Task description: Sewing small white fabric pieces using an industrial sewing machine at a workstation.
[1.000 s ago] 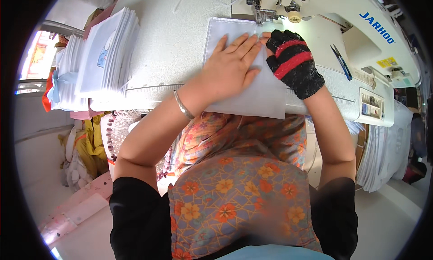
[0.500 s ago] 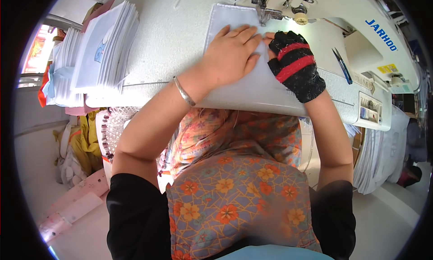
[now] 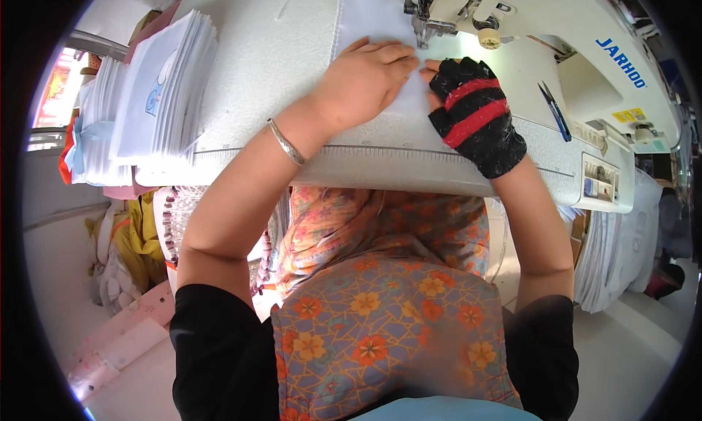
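Note:
A pale white fabric piece (image 3: 369, 15) with a stitched left edge lies on the sewing machine bed, its right edge by the presser foot (image 3: 423, 37). My left hand (image 3: 369, 81) rests flat on it, fingers stretched toward the foot; a metal bangle is on that wrist. My right hand (image 3: 474, 114), in a black fingerless glove with red stripes, is curled at the fabric's right edge just in front of the foot. Its thumb and index finger close on that edge, though the contact is partly hidden. The sewing machine (image 3: 578, 48) stands over the right side of the table.
Stacked white fabric pieces (image 3: 164, 92) with a blue print stand at the table's left end. Thread snips (image 3: 554, 112) lie right of my gloved hand. A small parts tray (image 3: 601, 178) is set into the right corner. A ruler strip (image 3: 336, 152) runs along the front edge.
The fabric has slid away from me under the presser foot, baring the ruler strip in front. My left hand has shifted slightly left; my gloved right hand has moved slightly toward me.

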The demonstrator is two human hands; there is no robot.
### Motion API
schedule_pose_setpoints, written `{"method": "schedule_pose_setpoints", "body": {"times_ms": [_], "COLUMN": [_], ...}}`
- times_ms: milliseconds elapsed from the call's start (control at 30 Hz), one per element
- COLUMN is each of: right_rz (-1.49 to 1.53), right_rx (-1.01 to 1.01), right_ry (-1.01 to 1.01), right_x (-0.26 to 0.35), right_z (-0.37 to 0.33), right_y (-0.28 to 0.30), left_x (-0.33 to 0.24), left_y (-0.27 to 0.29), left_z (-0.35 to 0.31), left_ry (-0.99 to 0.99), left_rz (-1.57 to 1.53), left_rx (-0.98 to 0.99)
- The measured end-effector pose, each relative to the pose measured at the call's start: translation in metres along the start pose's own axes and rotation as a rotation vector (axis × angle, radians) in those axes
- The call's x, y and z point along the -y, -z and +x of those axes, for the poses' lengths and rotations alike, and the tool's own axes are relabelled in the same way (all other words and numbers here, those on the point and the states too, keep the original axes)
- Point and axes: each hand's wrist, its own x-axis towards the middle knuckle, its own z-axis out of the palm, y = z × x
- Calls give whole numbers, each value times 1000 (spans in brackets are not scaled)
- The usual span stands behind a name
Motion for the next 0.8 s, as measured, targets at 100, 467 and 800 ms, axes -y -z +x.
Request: {"method": "schedule_pose_setpoints", "body": {"times_ms": [100,467,800], "right_rz": [-6,-19,100], "right_rx": [35,69,-3], "right_ry": [-10,-28,-25], "right_x": [4,3,-6], "right_z": [5,8,7], "right_y": [4,1,-3], "left_x": [8,6,-30], "left_y": [-1,7,5], "left_z": [3,9,2], "left_ry": [-5,77,110], "left_rz": [11,95,144], "left_rx": [-1,147,92]}}
